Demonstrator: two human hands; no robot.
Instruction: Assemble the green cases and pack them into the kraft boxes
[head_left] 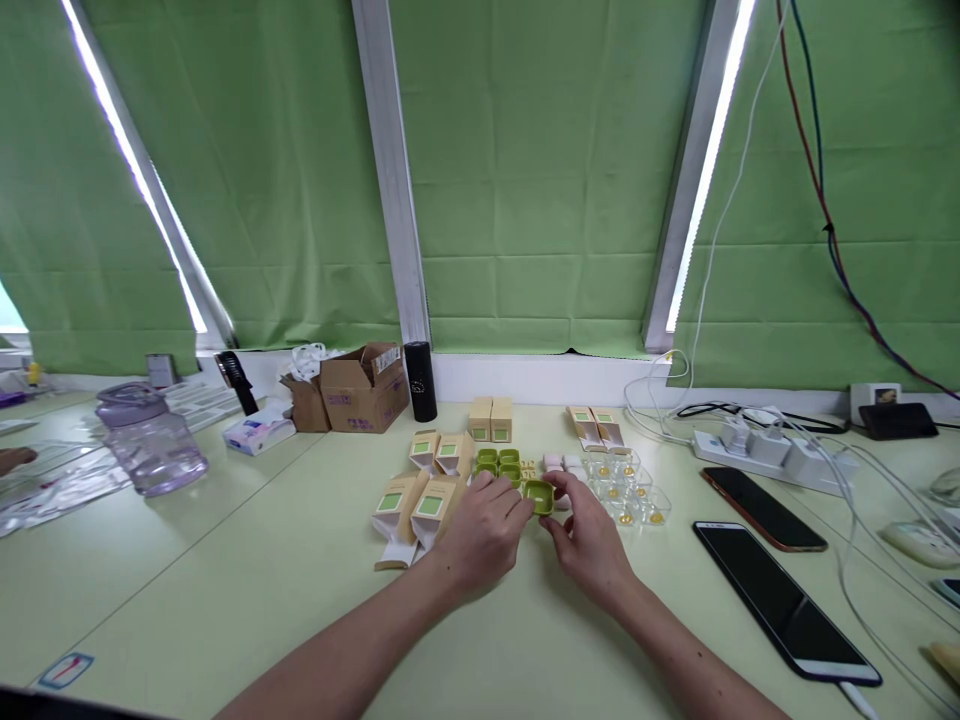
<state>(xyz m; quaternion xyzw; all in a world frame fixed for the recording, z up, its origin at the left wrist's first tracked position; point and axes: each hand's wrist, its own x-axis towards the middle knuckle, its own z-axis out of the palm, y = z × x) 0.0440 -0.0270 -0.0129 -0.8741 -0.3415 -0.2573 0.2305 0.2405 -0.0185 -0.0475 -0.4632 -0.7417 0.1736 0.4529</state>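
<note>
A small green square cup is held between my two hands above the table. My right hand grips its right side between thumb and forefinger. The curled fingers of my left hand close on its left edge. Just behind are several similar green cups in a cluster, beside tiny yellow pieces. Pale pinkish pieces lie behind my right hand, partly hidden by it. To their right stand several clear plastic cups with yellow-orange centres. Opened cardboard boxes with green labels lie left of my left hand.
Upright small boxes and opened boxes stand farther back. Two phones and a power strip with loose cables lie at right. A purple jug, a tissue pack, a brown carton and another person's hand are leftward.
</note>
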